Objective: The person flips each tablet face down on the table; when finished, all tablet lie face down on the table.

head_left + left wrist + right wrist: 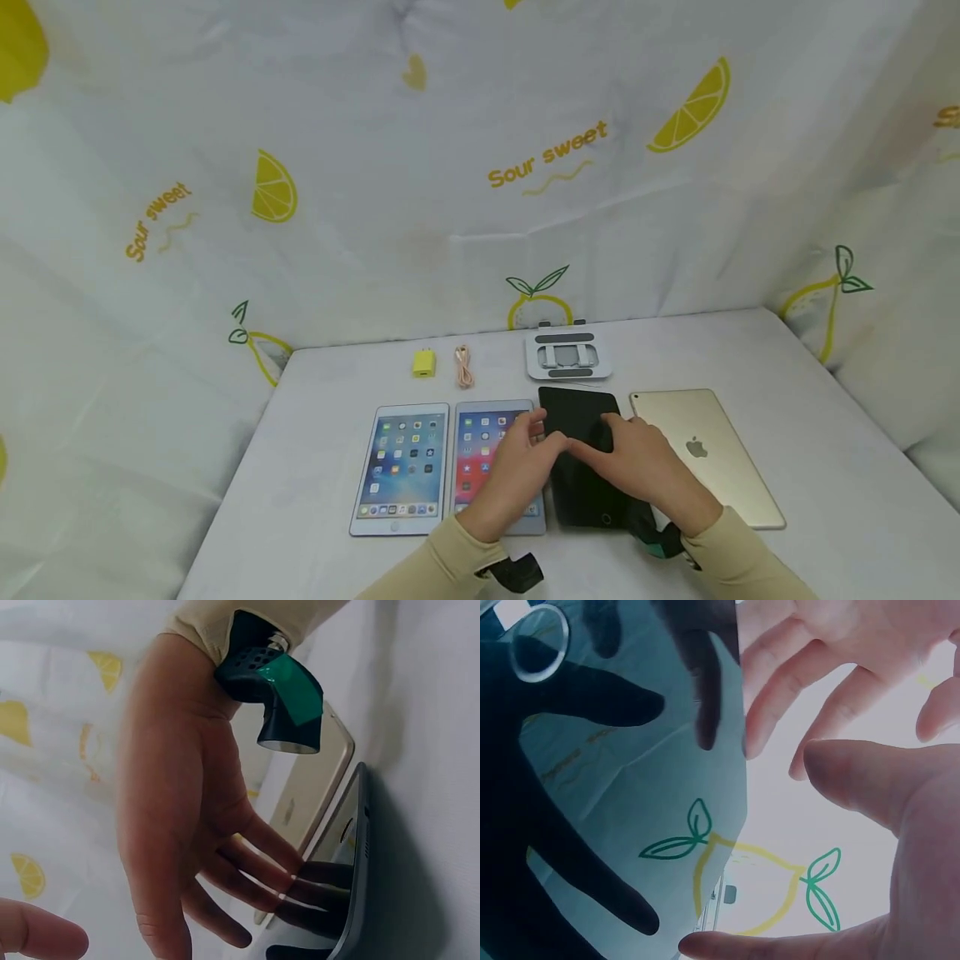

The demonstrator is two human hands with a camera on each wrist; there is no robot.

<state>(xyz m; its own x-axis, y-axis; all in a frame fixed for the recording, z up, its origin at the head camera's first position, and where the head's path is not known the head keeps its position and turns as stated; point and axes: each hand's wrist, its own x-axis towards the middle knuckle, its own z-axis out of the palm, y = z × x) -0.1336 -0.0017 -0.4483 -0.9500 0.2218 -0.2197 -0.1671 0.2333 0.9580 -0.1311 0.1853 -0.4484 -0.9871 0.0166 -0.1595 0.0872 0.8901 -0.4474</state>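
A black-screened tablet (581,496) lies on the white table below both hands. My left hand (517,471) hovers over its left edge, with relaxed fingers. Over the tablet's right half is my right hand (641,458); its thumb comes close to the left thumb. In the left wrist view the right hand (180,787) has loosely spread fingers, mirrored in the glossy screen (341,825). Whether its fingertips touch the glass I cannot tell. The right wrist view shows the left hand's fingers (817,682) beside the tablet's edge, gripping nothing.
Two white tablets with lit screens, a left one (401,467) and a middle one (470,442), lie left of the black one. A gold tablet (723,450) lies face down at right. Behind are a yellow charger (423,363), a pink cable (463,367) and a folded stand (567,340).
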